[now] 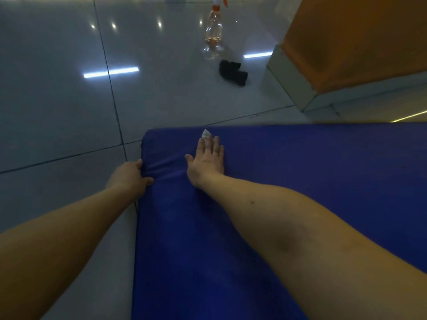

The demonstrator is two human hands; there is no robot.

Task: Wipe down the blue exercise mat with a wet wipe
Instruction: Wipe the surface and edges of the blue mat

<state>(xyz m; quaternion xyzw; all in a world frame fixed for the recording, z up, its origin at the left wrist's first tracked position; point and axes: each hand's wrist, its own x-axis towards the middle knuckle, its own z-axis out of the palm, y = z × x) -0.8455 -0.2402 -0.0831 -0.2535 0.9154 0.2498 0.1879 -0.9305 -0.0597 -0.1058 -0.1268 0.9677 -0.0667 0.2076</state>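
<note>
Most of the wet wipe [205, 133] lies hidden beneath the flat, straight fingers of the right hand [206, 158], one white corner showing past the fingertips near the blue mat [300, 162]'s far edge. The left hand [131, 175] grips the mat's left edge, its fingers hidden.

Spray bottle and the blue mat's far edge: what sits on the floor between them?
In the head view, a small black object lies close to the spray bottle; beyond it, only bare tile floor reaches the blue mat.
</note>
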